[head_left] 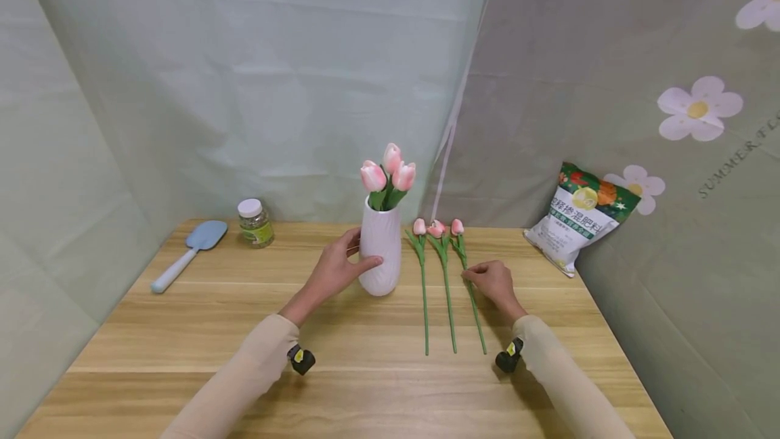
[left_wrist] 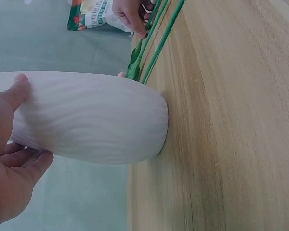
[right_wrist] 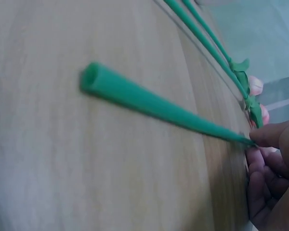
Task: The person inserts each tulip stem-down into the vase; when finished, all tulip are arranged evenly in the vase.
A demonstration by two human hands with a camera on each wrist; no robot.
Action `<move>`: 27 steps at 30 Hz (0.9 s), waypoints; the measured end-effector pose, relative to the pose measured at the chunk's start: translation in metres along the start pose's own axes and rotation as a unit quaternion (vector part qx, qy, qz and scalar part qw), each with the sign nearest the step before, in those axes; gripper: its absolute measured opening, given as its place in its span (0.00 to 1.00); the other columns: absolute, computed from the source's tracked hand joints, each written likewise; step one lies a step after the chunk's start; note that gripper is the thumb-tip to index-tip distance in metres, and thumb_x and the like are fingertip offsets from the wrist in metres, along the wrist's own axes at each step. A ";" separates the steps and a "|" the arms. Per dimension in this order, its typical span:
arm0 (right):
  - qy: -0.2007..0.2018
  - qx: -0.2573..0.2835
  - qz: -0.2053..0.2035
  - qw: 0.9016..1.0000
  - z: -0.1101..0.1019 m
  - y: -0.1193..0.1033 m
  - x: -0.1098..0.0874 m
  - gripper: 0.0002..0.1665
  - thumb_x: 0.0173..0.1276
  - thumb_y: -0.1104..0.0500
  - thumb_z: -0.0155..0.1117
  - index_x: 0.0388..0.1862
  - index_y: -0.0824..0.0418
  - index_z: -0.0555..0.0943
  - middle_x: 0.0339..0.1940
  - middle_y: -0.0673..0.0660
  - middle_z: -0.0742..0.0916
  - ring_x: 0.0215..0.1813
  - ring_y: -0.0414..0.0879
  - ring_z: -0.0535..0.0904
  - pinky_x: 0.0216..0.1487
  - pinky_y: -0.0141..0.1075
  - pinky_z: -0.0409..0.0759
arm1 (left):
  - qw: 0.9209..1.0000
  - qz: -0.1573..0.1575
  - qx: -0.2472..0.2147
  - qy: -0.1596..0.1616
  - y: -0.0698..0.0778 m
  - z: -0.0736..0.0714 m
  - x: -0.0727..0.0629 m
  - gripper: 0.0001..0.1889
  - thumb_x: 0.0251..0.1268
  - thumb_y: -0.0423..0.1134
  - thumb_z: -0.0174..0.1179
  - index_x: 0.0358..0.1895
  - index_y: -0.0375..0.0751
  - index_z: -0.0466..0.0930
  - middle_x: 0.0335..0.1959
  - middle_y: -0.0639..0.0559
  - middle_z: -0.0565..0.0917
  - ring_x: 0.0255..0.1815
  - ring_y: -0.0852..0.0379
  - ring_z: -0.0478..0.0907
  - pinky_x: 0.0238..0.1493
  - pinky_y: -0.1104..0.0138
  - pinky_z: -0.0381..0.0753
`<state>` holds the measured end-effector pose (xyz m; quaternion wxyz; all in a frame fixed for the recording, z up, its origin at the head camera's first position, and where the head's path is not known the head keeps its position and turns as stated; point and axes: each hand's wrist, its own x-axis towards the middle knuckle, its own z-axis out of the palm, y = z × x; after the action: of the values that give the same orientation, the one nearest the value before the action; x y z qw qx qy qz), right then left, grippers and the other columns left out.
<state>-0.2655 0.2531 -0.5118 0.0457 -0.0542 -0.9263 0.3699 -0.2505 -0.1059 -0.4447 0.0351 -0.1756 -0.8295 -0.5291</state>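
L hand (head_left: pixel 334 264) grips vase (head_left: pixel 380 249); R hand (head_left: pixel 493 281) pinches stem (head_left: pixel 476 314); best brace vase, lift w/o snagging two tulips (head_left: pixel 441 245) btwn hands.

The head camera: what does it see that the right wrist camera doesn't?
Only the head view shows the blue trowel, the white-capped jar, the fertilizer bag and the left hand gripping the white vase.

Only the right wrist view shows the hole in a green tulip stem's end.

Both show the right hand pinching that stem, two more tulips and the wooden table.
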 end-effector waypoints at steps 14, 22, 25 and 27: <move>-0.006 0.074 0.050 0.996 -0.010 0.002 -0.003 0.12 0.68 0.55 0.71 0.40 0.65 0.90 0.27 0.54 0.89 0.26 0.41 0.80 0.26 0.30 0.75 | 1.000 0.005 -0.002 0.001 -0.001 0.000 0.000 0.41 0.60 0.50 0.75 0.72 0.34 0.67 0.67 0.35 0.77 0.68 0.39 0.76 0.68 0.46 0.77; 0.045 0.064 0.026 0.997 -0.028 -0.004 -0.006 0.13 0.70 0.54 0.69 0.43 0.63 0.90 0.34 0.56 0.91 0.30 0.39 0.81 0.37 0.32 0.80 | 1.000 0.008 -0.006 0.003 -0.001 -0.001 0.000 0.40 0.61 0.49 0.75 0.71 0.34 0.68 0.67 0.36 0.77 0.67 0.41 0.77 0.68 0.49 0.78; 0.048 0.100 0.030 0.993 -0.034 -0.006 -0.007 0.15 0.71 0.54 0.69 0.46 0.66 0.89 0.36 0.57 0.91 0.28 0.38 0.83 0.35 0.33 0.85 | 1.000 0.004 -0.001 0.002 -0.001 -0.001 0.000 0.40 0.61 0.49 0.75 0.71 0.34 0.68 0.67 0.37 0.77 0.68 0.42 0.76 0.68 0.51 0.78; 0.048 0.134 0.039 0.989 -0.037 -0.008 -0.007 0.16 0.71 0.55 0.69 0.48 0.67 0.88 0.37 0.57 0.91 0.27 0.37 0.83 0.34 0.34 0.88 | 1.000 0.003 0.000 0.001 0.000 -0.002 0.000 0.40 0.61 0.49 0.75 0.71 0.34 0.68 0.67 0.37 0.77 0.68 0.42 0.76 0.68 0.51 0.78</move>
<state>-0.2550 0.2714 -0.4799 0.0831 -0.1011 -0.8622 0.4894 -0.2508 -0.1074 -0.4443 0.0373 -0.1775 -0.8289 -0.5292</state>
